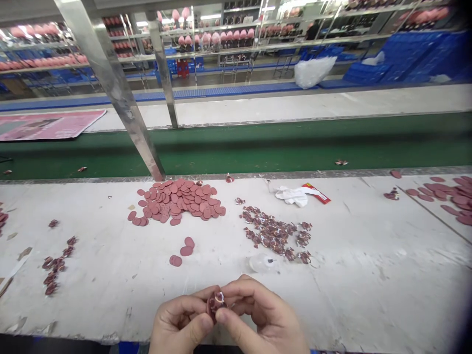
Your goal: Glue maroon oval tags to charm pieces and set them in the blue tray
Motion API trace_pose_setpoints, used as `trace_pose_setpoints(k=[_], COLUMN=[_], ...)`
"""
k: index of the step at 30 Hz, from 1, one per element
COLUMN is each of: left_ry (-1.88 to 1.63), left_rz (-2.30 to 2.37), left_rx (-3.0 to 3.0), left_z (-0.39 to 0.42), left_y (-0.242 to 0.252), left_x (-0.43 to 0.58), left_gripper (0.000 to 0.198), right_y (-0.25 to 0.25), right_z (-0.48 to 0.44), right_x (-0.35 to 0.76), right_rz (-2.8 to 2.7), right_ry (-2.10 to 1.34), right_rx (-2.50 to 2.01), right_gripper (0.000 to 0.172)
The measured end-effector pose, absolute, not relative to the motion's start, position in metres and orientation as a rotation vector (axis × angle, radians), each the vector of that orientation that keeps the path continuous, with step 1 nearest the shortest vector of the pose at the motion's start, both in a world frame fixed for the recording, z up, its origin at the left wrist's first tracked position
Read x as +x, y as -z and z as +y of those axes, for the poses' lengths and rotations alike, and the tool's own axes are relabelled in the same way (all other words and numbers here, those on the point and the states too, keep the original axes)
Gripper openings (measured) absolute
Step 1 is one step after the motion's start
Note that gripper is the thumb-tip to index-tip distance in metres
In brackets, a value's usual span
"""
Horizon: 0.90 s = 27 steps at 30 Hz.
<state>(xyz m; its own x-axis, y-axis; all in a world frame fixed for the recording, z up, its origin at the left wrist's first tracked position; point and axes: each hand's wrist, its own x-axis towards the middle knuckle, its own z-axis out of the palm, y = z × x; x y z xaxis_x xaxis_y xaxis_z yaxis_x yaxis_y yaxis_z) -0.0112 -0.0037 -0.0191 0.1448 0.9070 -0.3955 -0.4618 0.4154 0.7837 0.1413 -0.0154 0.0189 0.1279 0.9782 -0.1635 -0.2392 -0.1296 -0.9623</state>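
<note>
Close to the table's front edge, my left hand (pixel 180 322) and my right hand (pixel 263 314) pinch one small dark-red piece (pixel 217 304) between thumbs and fingertips. It has a white and brown detail on top; its exact kind is too small to tell. Beyond my hands lie a few loose reddish oval discs (pixel 186 250). Farther back is a large pile of the same oval discs (pixel 180 199). To the right, a cluster of small dark-red figured pieces (pixel 275 233) is spread out. A clear bottle with a dark tip (pixel 261 263) lies in front of that cluster.
A white cloth (pixel 293 195) and a red-yellow packet (pixel 317 193) lie at the back right. More dark pieces (pixel 57 264) are at left, more discs (pixel 460 196) at far right. A metal post (pixel 121 98) rises behind the table, beside a green conveyor belt (pixel 258 147).
</note>
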Motion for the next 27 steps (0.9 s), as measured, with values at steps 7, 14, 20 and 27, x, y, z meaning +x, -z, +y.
trace_pose_setpoints(k=[7, 14, 20, 27], left_ry=[-1.063, -1.095, -1.141, -1.200], left_rz=[0.946, 0.915, 0.955, 1.043], left_rx=[0.569, 0.608, 0.603, 0.640], left_z=[-0.010, -0.014, -0.015, -0.019], left_y=[0.015, 0.015, 0.013, 0.011], left_x=[-0.010, -0.008, -0.006, -0.004], left_gripper=[0.026, 0.023, 0.020, 0.019], right_y=[-0.017, -0.021, -0.028, -0.020], right_z=[-0.022, -0.021, -0.020, -0.027], right_x=[0.143, 0.143, 0.137, 0.131], right_rz=[-0.687, -0.568, -0.522, -0.510], right_ry=[-1.481, -1.526, -1.473, -1.380], right_rx=[-1.161, -1.173, -1.198, -1.165], right_gripper=[0.024, 0.030, 0.031, 0.026])
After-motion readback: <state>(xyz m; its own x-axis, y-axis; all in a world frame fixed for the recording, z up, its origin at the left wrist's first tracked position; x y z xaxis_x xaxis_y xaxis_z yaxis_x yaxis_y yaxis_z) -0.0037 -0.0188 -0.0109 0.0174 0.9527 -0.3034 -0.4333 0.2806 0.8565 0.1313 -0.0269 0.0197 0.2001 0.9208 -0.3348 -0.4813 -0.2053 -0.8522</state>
